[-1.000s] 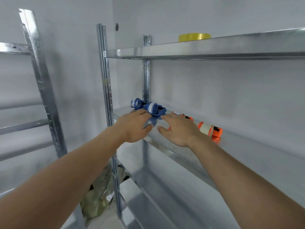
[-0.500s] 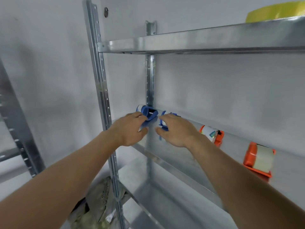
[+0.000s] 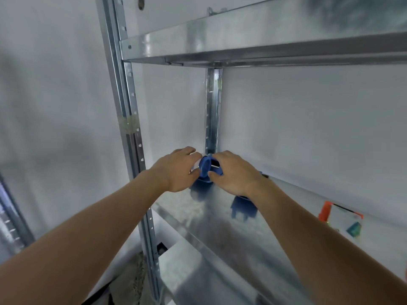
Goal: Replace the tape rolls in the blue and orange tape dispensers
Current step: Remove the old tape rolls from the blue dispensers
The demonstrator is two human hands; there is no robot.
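Head camera showed the blue dispenser (image 3: 207, 169) at the back left corner of the metal shelf (image 3: 220, 219), gripped between both hands: left hand (image 3: 176, 170) clasped its left side, right hand (image 3: 234, 172) curled over its right, thumb against the round hub. An orange dispenser (image 3: 340, 219) lay well apart, farther right.

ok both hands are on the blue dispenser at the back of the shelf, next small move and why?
Probably draw the blue tape dispenser forward off the shelf. The left hand and right hand flank it against the rear upright, where swapping a roll looks cramped.
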